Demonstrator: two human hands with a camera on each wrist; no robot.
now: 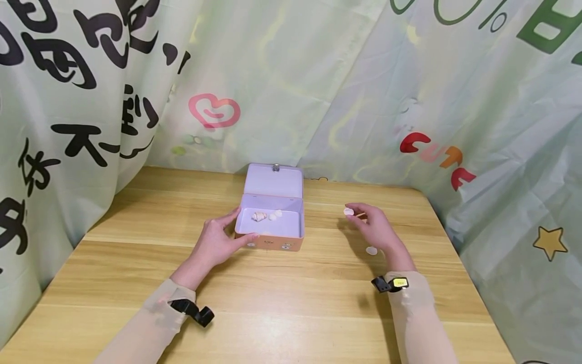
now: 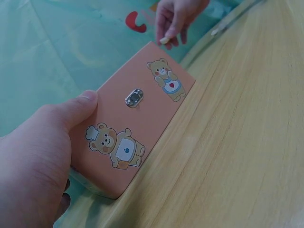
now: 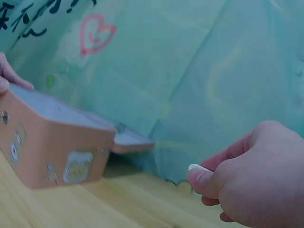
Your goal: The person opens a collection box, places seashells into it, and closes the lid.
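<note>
An orange tin box [image 1: 277, 243] with a lilac inside and bear pictures on its front stands with its hinged lid [image 1: 274, 182] tipped back. My left hand [image 1: 215, 241] grips the box at its left side, thumb over the front edge. Inside lie a spiral seashell [image 1: 259, 216] and some small white shells [image 1: 275, 215]. To the right of the box, my right hand [image 1: 375, 230] pinches a small white shell [image 3: 199, 168] between thumb and fingertips, above the table. Another white shell [image 1: 371, 250] lies on the table below that hand.
The wooden table [image 1: 282, 313] carries the box. A printed curtain [image 1: 291, 91] hangs behind the table and down both its sides. Both wrists wear black straps, the left one [image 1: 191, 311] and the right one [image 1: 390, 284], over beige sleeves.
</note>
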